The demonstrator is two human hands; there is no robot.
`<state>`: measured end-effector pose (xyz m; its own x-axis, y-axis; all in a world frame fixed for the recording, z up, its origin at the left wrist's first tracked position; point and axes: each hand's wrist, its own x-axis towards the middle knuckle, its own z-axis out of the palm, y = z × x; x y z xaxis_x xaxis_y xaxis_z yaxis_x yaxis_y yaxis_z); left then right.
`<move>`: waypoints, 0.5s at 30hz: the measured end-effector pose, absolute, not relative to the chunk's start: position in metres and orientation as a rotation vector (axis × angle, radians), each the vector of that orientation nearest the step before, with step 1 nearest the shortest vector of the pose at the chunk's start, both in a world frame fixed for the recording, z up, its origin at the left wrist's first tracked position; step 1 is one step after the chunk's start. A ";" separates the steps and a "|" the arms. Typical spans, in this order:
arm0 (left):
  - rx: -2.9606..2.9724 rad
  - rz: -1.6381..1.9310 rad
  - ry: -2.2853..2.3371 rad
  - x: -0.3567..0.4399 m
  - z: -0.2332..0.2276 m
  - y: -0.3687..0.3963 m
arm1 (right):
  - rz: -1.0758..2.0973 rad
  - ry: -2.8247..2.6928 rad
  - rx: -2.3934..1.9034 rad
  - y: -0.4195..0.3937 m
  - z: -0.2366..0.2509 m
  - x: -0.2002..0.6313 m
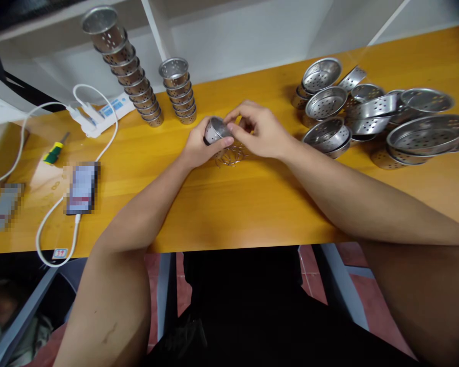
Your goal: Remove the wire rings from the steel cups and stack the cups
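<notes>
My left hand [197, 146] is wrapped round a small perforated metal cup [215, 130], which is tilted with its wide end toward my right hand. The thumb lies along the cup's near side. My right hand [257, 127] is at the cup's right edge, thumb and fingers drawn together in a pinch; whatever may be between the fingertips is too small to name. Just below both hands, a small heap of thin bent metal wires [231, 154] lies on the wooden table [229, 214].
Behind my hands stand a tall leaning stack of perforated cups [132, 76] and a shorter stack [179, 94]. Many loose metal cups [361, 114] crowd the right side. At left are a power strip [110, 113], a screwdriver [54, 152], and a phone [83, 188] on a white cable [76, 234].
</notes>
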<state>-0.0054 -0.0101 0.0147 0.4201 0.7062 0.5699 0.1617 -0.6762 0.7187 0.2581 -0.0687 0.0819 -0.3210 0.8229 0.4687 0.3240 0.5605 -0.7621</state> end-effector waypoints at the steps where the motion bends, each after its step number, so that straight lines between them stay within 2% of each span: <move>1: 2.088 1.233 0.726 -0.007 0.015 -0.009 | 0.705 -1.946 -0.871 -0.071 0.084 0.256; 6: 2.100 1.199 0.656 -0.012 0.020 -0.007 | 0.877 -2.045 -0.675 -0.079 0.092 0.248; 15: 2.257 1.219 0.600 -0.012 0.012 0.000 | 1.067 -1.831 -0.862 -0.083 0.110 0.249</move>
